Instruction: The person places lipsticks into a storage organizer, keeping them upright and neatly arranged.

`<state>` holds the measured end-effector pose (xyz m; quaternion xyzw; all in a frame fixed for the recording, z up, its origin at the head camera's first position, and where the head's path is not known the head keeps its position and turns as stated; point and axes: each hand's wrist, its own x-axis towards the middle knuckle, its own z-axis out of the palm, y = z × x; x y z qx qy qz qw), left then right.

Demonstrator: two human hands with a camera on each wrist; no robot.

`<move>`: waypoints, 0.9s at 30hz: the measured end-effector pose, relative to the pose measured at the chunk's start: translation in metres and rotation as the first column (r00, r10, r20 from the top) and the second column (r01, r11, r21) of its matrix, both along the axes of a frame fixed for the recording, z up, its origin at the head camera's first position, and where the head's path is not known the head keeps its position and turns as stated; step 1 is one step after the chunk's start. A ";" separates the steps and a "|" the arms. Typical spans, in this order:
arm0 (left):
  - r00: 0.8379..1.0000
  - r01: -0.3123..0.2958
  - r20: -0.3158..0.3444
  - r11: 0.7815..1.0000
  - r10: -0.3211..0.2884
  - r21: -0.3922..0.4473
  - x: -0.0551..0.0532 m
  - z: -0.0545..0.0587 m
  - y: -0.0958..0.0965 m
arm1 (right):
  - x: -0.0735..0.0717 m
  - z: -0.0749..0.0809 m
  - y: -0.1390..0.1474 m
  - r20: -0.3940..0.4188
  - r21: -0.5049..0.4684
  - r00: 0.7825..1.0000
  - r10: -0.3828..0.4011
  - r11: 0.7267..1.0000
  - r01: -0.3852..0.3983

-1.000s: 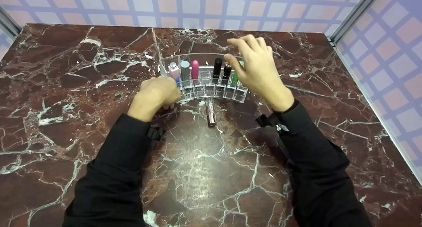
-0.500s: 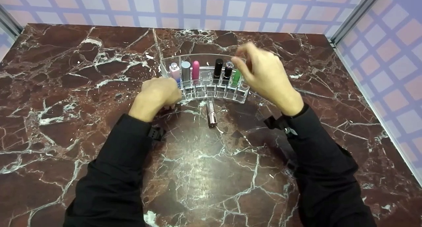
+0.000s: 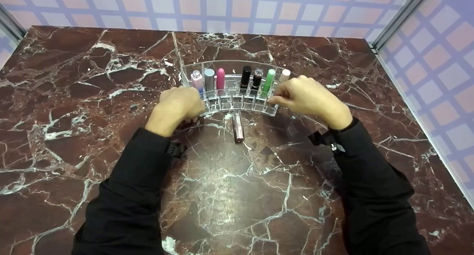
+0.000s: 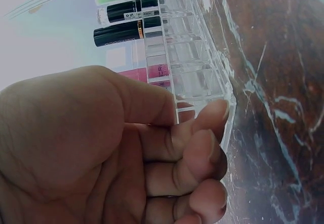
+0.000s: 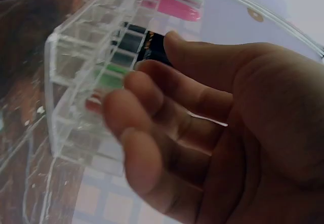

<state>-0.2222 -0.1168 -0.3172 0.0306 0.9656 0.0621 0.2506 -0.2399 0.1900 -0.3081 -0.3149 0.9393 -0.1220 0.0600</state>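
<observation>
A clear curved lipstick organizer (image 3: 237,101) stands on the table, with several lipsticks upright in its back row. They include a pink lipstick (image 3: 220,79), a black lipstick (image 3: 245,77), a green lipstick (image 3: 269,81) and a pale-capped lipstick (image 3: 284,75). My left hand (image 4: 126,138) grips the organizer's left end between thumb and curled fingers. Beside its right end, my right hand (image 3: 311,97) has loosely bent fingers; in the right wrist view the thumb stands apart from them with nothing between. A shiny rose-toned lipstick tube (image 3: 239,128) lies in front of the organizer.
The table (image 3: 222,195) has a dark red marble pattern with white veins. Checkered panels (image 3: 240,10) rise behind it and along the right side, meeting at a metal corner post (image 3: 398,20).
My right hand has come down from above the organizer's right part to its right end, uncovering the green and pale-capped lipsticks. My left hand keeps its place.
</observation>
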 end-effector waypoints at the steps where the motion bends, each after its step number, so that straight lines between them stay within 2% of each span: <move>1: 1.000 0.002 0.000 1.000 -0.002 0.000 0.000 0.000 0.000 | 0.000 -0.001 0.002 0.018 0.015 1.000 -0.015 1.000 0.015; 5: 1.000 0.003 0.000 1.000 -0.003 0.000 0.000 0.000 0.000 | -0.003 -0.009 0.005 0.077 0.058 0.995 -0.059 0.997 0.054; 12: 1.000 0.021 -0.023 0.999 -0.020 0.027 0.002 0.000 -0.001 | -0.009 -0.018 0.008 0.181 0.060 0.976 -0.122 0.992 0.113; 22: 0.999 0.023 -0.025 0.999 -0.022 0.034 0.002 0.001 -0.001 | -0.010 -0.019 0.007 0.209 0.078 0.969 -0.133 0.990 0.119; 27: 0.999 0.025 -0.034 0.999 -0.024 0.036 0.002 0.000 -0.002 | -0.010 -0.019 0.006 0.199 0.089 0.973 -0.120 0.991 0.105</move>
